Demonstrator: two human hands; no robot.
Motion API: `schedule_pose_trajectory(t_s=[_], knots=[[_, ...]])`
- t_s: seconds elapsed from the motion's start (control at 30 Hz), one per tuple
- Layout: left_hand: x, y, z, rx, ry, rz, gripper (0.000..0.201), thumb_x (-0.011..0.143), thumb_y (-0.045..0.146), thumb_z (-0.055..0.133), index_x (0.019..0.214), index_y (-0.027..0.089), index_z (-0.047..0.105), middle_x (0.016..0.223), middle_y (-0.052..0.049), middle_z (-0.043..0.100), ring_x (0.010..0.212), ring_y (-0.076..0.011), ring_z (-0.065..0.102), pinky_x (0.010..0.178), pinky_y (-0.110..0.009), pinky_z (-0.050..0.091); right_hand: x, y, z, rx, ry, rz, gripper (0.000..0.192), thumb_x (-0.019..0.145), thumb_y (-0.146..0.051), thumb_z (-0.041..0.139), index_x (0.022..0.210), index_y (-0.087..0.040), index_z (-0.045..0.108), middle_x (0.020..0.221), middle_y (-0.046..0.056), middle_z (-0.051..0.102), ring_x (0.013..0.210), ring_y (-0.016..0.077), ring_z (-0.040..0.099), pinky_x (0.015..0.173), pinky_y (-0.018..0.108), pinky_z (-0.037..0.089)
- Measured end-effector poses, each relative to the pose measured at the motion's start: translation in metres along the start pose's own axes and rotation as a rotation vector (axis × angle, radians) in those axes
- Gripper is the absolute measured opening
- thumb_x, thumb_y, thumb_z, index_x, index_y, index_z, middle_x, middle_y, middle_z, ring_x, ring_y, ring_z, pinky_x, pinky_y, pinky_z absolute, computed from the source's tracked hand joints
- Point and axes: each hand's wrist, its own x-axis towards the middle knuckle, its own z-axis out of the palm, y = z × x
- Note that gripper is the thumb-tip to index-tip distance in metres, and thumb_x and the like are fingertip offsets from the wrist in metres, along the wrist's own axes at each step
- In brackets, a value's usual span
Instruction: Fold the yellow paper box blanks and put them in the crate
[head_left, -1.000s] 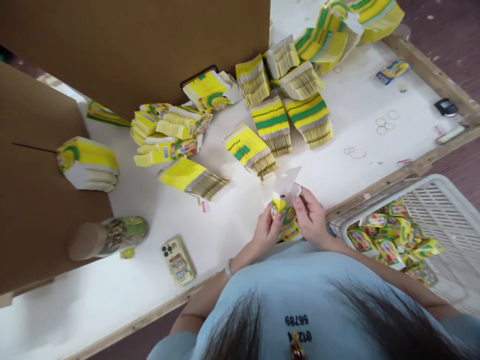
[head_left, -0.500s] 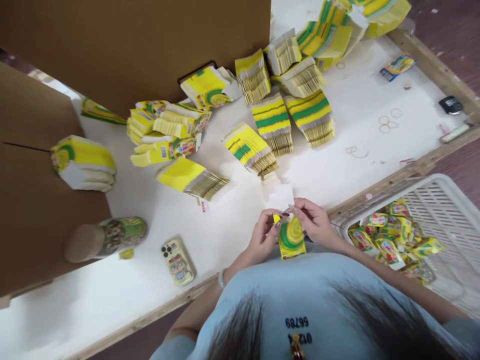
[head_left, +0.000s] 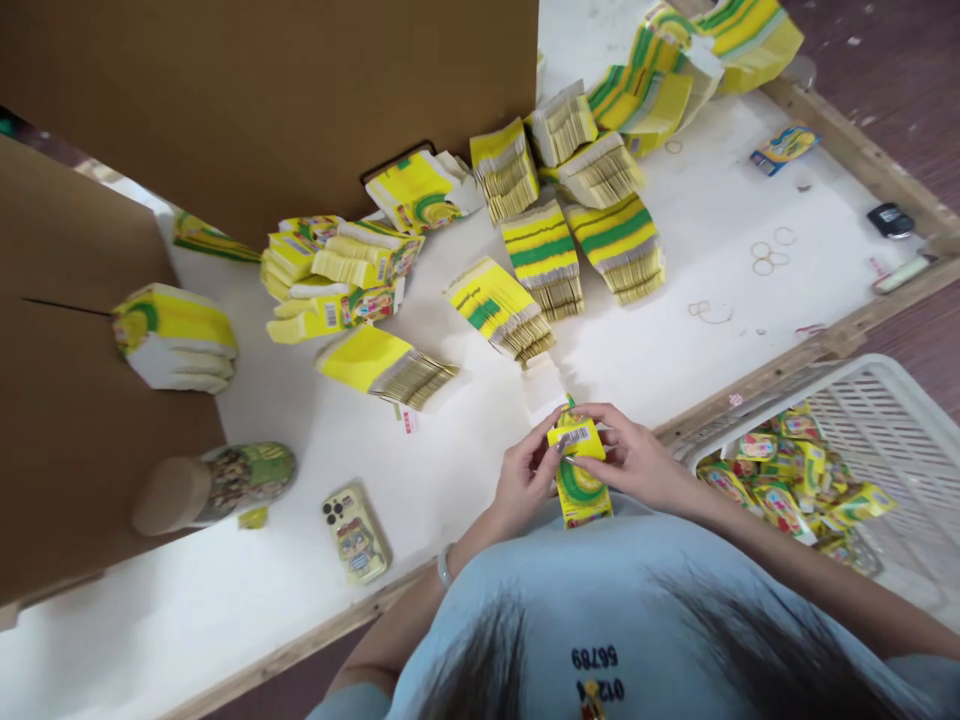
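Close to my body, a small yellow and green cardboard carton (head_left: 584, 486) with a spiral print is held between both hands. A yellow panel with a barcode lies folded over its upper part. My left hand (head_left: 527, 474) pinches the carton's left edge, thumb on the front. From the other side my right hand (head_left: 631, 458) grips it, its thumb across the panel and the fingers along the top. Just beyond the fingertips, a white carton piece (head_left: 544, 386) lies on the table. Whether anything is inside the carton cannot be seen.
Fanned stacks of flat cartons (head_left: 501, 308) spread over the white table (head_left: 450, 470). Brown cardboard panels (head_left: 300, 90) stand behind. At left are a jar (head_left: 247, 470) and a phone (head_left: 356, 533). A white basket (head_left: 892, 400) holding filled-looking packs stands at right, past the wooden edge.
The white flap that stood up above the carton has been folded down toward me, so the barcode panel now shows. My right hand's fingers have shifted over the top. The view moved slightly.
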Motion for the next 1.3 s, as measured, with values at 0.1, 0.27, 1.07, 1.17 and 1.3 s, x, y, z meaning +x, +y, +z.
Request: schedule_pose_trajectory(t_s=[0.1, 0.27, 1.07, 1.17, 1.3], knots=[[-0.001, 0.001, -0.001, 0.019, -0.02, -0.005, 0.054, 0.1, 0.049, 0.059, 0.144, 0.018, 0.062, 0.135, -0.012, 0.073, 0.107, -0.0205, 0.076, 0.088, -0.029, 0.063, -0.001, -0.011, 0.001, 0.056, -0.033, 0.089, 0.053, 0.087, -0.023, 0.066, 0.138, -0.022, 0.053, 0.101, 0.005, 0.075, 0.079, 0.0168, 0.073, 0.067, 0.03, 0.064], [0.0, 0.003, -0.001, 0.069, -0.009, 0.05, 0.052, 0.1, 0.048, 0.059, 0.143, 0.018, 0.064, 0.132, -0.012, 0.075, 0.1, -0.0205, 0.077, 0.083, -0.029, 0.063, -0.001, -0.013, -0.005, 0.007, -0.006, 0.06, 0.05, 0.084, -0.022, 0.067, 0.133, -0.024, 0.057, 0.106, 0.007, 0.073, 0.083, 0.017, 0.072, 0.07, 0.03, 0.063], [0.033, -0.003, 0.005, 0.343, 0.084, 0.323, 0.047, 0.107, 0.048, 0.041, 0.139, 0.022, 0.062, 0.119, -0.011, 0.075, 0.104, -0.0224, 0.071, 0.089, -0.036, 0.058, 0.014, 0.013, -0.02, 0.387, 0.075, 0.242, 0.054, 0.08, -0.056, 0.078, 0.126, -0.027, 0.075, 0.11, 0.005, 0.082, 0.085, 0.0192, 0.076, 0.068, 0.032, 0.065], [0.061, -0.007, -0.012, 0.668, 0.17, 0.369, 0.059, 0.099, 0.055, 0.057, 0.146, 0.02, 0.053, 0.124, -0.014, 0.067, 0.115, -0.0281, 0.062, 0.1, -0.045, 0.052, -0.017, 0.014, -0.066, 0.044, 0.13, 0.209, 0.051, 0.089, -0.061, 0.066, 0.123, -0.025, 0.076, 0.119, 0.01, 0.08, 0.093, 0.0246, 0.077, 0.074, 0.038, 0.065], [0.101, -0.018, -0.034, 0.824, 0.174, 0.303, 0.064, 0.082, 0.056, 0.08, 0.127, 0.015, 0.062, 0.116, -0.014, 0.064, 0.109, -0.029, 0.061, 0.096, -0.045, 0.051, -0.094, 0.044, -0.162, -0.809, 0.346, 0.254, 0.045, 0.088, -0.065, 0.061, 0.086, -0.025, 0.082, 0.08, 0.017, 0.08, 0.068, 0.0345, 0.075, 0.067, 0.052, 0.058]])
